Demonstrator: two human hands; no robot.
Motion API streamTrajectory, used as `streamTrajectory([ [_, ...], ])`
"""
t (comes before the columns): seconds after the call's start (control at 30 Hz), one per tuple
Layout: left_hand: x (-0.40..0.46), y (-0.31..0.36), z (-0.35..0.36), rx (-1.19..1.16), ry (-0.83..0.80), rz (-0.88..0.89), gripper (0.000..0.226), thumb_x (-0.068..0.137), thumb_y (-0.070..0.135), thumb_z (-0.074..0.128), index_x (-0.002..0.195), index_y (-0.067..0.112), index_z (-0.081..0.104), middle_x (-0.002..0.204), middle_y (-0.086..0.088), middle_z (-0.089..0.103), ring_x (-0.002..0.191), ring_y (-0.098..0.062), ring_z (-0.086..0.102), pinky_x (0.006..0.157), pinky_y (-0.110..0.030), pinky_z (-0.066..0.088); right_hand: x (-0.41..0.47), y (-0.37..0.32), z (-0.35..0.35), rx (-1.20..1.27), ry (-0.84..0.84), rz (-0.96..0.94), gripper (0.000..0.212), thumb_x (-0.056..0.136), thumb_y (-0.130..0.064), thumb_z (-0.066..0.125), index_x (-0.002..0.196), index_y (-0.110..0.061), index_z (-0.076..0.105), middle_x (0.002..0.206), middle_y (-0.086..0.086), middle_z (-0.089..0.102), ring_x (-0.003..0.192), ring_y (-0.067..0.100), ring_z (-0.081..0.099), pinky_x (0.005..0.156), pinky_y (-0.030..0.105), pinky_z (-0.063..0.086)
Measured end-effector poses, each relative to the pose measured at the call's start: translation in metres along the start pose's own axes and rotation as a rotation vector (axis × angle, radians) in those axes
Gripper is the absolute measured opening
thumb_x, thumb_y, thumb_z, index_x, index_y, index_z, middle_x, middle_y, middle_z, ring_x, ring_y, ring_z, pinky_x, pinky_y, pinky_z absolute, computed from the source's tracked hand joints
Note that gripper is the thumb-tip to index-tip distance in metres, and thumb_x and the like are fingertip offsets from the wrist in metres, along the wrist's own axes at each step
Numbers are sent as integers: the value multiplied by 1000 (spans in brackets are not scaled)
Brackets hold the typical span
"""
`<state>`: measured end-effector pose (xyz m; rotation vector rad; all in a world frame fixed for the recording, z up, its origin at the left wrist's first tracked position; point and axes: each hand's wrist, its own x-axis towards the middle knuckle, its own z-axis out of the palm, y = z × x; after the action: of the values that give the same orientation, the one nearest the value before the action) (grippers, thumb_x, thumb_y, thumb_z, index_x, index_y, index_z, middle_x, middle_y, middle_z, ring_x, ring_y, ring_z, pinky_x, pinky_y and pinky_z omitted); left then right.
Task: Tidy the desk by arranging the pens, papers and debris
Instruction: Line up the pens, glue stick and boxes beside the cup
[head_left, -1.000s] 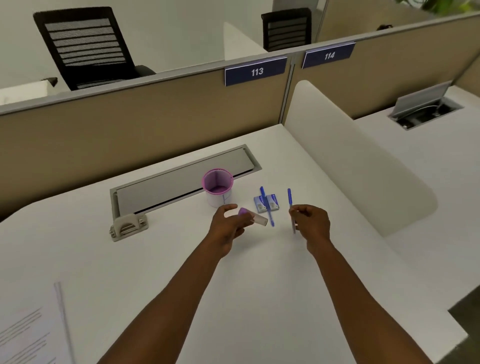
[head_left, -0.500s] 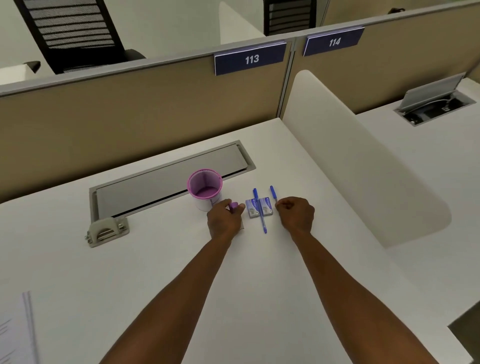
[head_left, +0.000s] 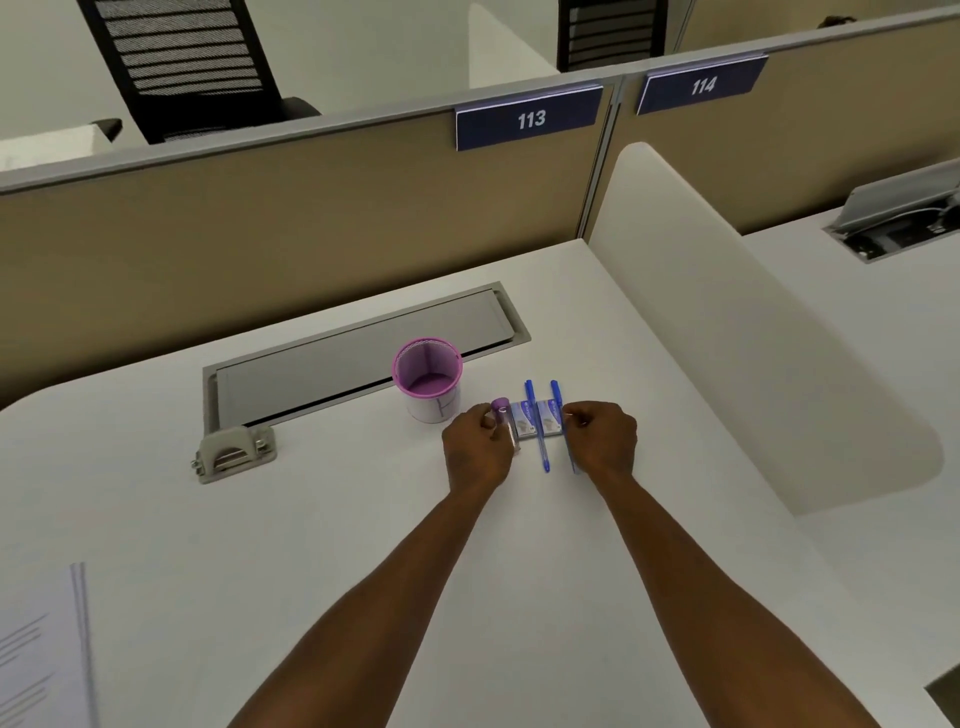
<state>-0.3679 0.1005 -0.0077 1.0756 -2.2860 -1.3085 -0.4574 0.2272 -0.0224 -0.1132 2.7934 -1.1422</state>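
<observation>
On the white desk (head_left: 363, 545) my left hand (head_left: 475, 449) grips a small clear tube with a purple cap (head_left: 503, 415), held down at the left side of two small blue-and-white boxes (head_left: 537, 423). One blue pen (head_left: 536, 423) lies across the boxes between my hands. My right hand (head_left: 602, 441) is closed on a second blue pen (head_left: 557, 395), laid just right of the boxes and parallel to the first. An empty pink mesh pen cup (head_left: 428, 379) stands left of the boxes.
Printed papers (head_left: 36, 654) lie at the desk's front left edge. A grey hole punch (head_left: 234, 452) sits by the closed cable hatch (head_left: 363, 353). A beige partition (head_left: 311, 208) backs the desk and a white divider (head_left: 753, 338) bounds its right side.
Both hands have moved forward and down to the desk. The tube now sits left of the boxes and the right-hand pen lies right of them, beside the other pen.
</observation>
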Motion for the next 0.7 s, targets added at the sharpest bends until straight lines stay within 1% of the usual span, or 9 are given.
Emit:
streamTrajectory([
  [0.03, 0, 0, 1, -6, -7, 3, 20, 93, 15, 59, 105, 7, 73, 98, -11, 74, 78, -12, 58, 68, -12, 40, 1, 0, 0, -2, -5, 0, 18, 86, -15, 64, 98, -17, 78, 98, 4, 76, 89, 20, 70, 76, 18, 46],
  [0.1, 0, -1, 2, -13, -24, 18, 21, 94, 15, 59, 108, 8, 73, 100, -10, 74, 78, -11, 56, 72, -19, 44, 3, 1, -2, -4, -8, -3, 19, 87, -15, 64, 99, -17, 77, 99, 4, 76, 90, 20, 70, 77, 19, 46],
  [0.23, 1, -4, 2, -47, -6, 38, 24, 93, 12, 59, 112, 9, 72, 102, -10, 74, 80, -9, 55, 75, -24, 47, 5, 4, -4, 20, -12, -12, 20, 86, -12, 64, 101, -16, 77, 101, 5, 76, 92, 20, 70, 84, 26, 52],
  [0.37, 1, -6, 3, -40, -3, 31, 23, 93, 12, 61, 114, 8, 72, 106, -12, 73, 86, -14, 60, 79, -21, 41, 4, 6, -4, 18, -16, -4, 20, 87, -13, 63, 101, -18, 76, 98, 4, 76, 90, 21, 70, 83, 27, 52],
  [0.43, 0, -6, 3, -37, -17, 24, 26, 93, 14, 63, 117, 9, 71, 109, -10, 73, 87, -10, 57, 81, -20, 41, 3, 7, -4, 18, -18, -6, 22, 86, -13, 63, 101, -19, 76, 99, 4, 76, 91, 21, 70, 86, 29, 54],
  [0.5, 0, -6, 2, -29, -28, 23, 28, 93, 15, 63, 120, 10, 70, 110, -10, 73, 88, -10, 57, 81, -20, 41, 4, 8, -5, 21, -28, -7, 23, 86, -12, 63, 103, -19, 76, 99, 4, 76, 92, 22, 69, 87, 33, 55],
  [0.6, 0, -4, 2, -36, -51, 22, 29, 94, 17, 61, 121, 10, 69, 112, -11, 73, 92, -16, 62, 81, -22, 43, 3, 8, -4, 4, -54, -42, 24, 86, -11, 62, 104, -21, 76, 101, 4, 75, 93, 21, 69, 86, 33, 55],
  [0.7, -1, -2, 2, -51, -38, 26, 28, 94, 16, 60, 118, 10, 71, 110, -11, 74, 89, -13, 61, 79, -22, 42, 4, 9, -4, 6, -58, -50, 24, 87, -11, 62, 106, -19, 75, 105, 5, 74, 96, 21, 68, 89, 33, 55],
])
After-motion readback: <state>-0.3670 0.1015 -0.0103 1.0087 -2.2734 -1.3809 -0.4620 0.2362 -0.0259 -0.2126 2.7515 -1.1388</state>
